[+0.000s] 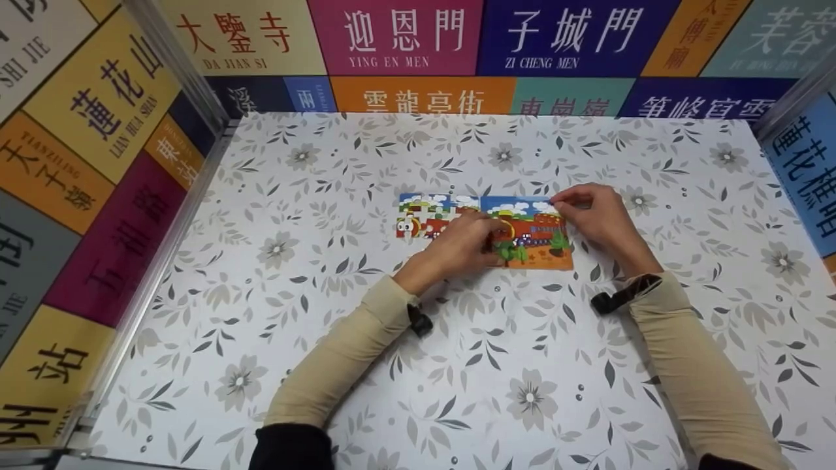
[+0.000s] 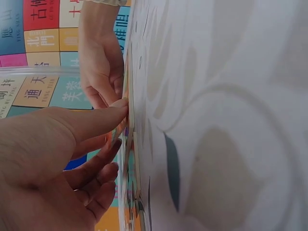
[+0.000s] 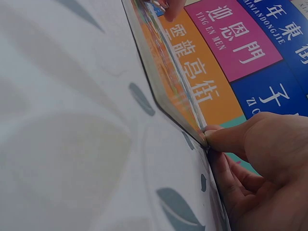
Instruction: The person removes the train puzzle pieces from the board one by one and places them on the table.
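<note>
A colourful picture board [image 1: 539,254] with a red train lies in the middle of the table. Against its left side is a jigsaw puzzle [image 1: 424,205] of a similar train, with pale gaps among its pieces. My left hand [image 1: 460,245] reaches over the seam, covering part of both. In the left wrist view its thumb [image 2: 113,115] meets the near left corner of the picture board, and its other fingers bend at the board's side. At the far right corner, my right hand [image 1: 594,209] pinches the board's edge between thumb [image 3: 226,137] and forefinger.
A white tablecloth [image 1: 274,307] printed with grey flowers and leaves covers the table. Panels with coloured blocks and large characters [image 1: 398,32] stand along the back and both sides.
</note>
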A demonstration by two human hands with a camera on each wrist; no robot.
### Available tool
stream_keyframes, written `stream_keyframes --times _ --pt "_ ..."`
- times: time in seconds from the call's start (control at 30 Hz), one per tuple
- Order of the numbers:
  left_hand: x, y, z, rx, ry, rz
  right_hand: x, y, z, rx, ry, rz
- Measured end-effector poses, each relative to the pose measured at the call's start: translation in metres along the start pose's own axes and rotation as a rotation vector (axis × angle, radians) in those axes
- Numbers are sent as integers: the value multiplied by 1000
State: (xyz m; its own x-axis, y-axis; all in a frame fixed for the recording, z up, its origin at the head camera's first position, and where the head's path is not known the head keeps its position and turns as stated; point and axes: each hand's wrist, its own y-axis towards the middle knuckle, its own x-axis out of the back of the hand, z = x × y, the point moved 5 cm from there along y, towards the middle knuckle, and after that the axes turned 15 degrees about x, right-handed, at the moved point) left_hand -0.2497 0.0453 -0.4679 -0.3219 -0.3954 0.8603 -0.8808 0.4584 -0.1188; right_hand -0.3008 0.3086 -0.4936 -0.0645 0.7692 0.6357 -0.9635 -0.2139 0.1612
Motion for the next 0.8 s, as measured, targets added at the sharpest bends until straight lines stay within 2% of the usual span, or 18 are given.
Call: stream_keyframes --times 0.2,0.27,0.4,0.47,0.8 --pt "2 -3 -1 -32 22 -16 1 -2 1 13 18 2" --pt "3 -3 -1 -66 86 -45 1 -2 2 16 12 2" --pt "8 -5 -3 -152 226 -151 0 -1 2 18 10 7" --pt "10 -6 -4 -173 263 -185 0 0 2 18 12 9" --pt "8 -9 -7 -165 264 -132 1 -2 2 -6 18 7"
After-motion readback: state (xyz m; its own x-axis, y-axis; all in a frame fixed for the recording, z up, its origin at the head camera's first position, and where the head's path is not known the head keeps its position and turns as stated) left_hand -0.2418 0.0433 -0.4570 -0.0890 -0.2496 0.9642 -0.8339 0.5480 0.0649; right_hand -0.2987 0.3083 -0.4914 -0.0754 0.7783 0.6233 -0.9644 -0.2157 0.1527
